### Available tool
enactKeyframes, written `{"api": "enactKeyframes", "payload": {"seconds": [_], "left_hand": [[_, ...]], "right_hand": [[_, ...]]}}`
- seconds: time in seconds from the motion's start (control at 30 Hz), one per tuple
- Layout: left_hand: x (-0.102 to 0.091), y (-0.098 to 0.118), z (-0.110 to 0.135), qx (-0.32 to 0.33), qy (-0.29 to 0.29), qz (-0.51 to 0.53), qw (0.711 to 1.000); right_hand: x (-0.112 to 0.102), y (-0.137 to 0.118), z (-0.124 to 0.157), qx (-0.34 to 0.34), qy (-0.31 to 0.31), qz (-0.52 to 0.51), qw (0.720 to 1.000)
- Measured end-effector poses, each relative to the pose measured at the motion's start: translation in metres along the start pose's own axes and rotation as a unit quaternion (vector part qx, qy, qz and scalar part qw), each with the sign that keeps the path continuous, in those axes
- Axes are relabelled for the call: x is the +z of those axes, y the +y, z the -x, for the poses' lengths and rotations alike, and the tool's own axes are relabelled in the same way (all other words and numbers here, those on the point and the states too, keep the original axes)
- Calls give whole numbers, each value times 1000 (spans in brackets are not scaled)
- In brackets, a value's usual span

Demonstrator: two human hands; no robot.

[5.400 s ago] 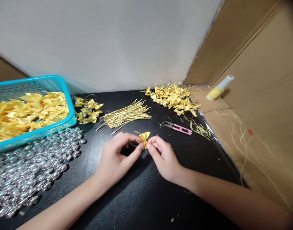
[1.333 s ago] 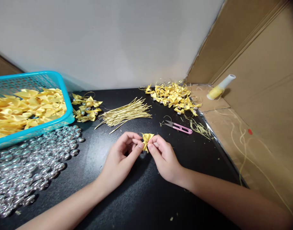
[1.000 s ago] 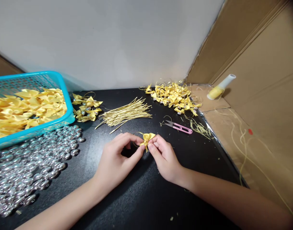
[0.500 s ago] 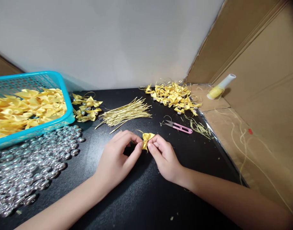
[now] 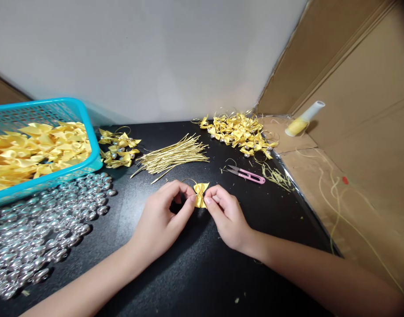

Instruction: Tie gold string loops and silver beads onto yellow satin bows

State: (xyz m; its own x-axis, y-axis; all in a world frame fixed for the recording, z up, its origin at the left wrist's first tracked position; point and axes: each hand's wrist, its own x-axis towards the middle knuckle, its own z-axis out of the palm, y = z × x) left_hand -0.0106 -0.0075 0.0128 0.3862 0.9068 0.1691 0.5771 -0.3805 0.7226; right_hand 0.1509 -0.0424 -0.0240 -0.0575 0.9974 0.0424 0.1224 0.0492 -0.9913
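Item: bow (image 5: 200, 193), yellow satin, thin gold loop attached.
Loc.: mid-surface (image 5: 188, 273), pinched btwn left hand (image 5: 160, 220) & right hand (image 5: 228, 218); fingers of both clenched on it, thumb vs forefinger.
Handling (est.): v. light, soft, slippery, creases easily; grip at centre knot, not wings.
Nearby: snips (image 5: 248, 175) at 2 o'clock, ties (image 5: 173, 156) at 11.

Glossy satin ribbon bow (image 5: 200, 194), shiny silvery beads (image 5: 39, 229), matt black tabletop (image 5: 195, 273).
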Motion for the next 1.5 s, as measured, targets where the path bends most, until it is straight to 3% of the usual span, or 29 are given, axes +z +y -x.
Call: {"api": "enactKeyframes", "payload": {"seconds": [0.5, 0.97, 1.5], "left_hand": [[-3, -1, 0, 72, 16, -22, 997], [0, -3, 0, 99, 39, -56, 993], [-1, -5, -3, 183, 71, -180, 964]], "right_hand": [[-1, 2, 0, -30, -29, 10, 999], [-1, 2, 1, -30, -21, 31, 999], [2, -1, -1, -7, 4, 36, 999]]}}
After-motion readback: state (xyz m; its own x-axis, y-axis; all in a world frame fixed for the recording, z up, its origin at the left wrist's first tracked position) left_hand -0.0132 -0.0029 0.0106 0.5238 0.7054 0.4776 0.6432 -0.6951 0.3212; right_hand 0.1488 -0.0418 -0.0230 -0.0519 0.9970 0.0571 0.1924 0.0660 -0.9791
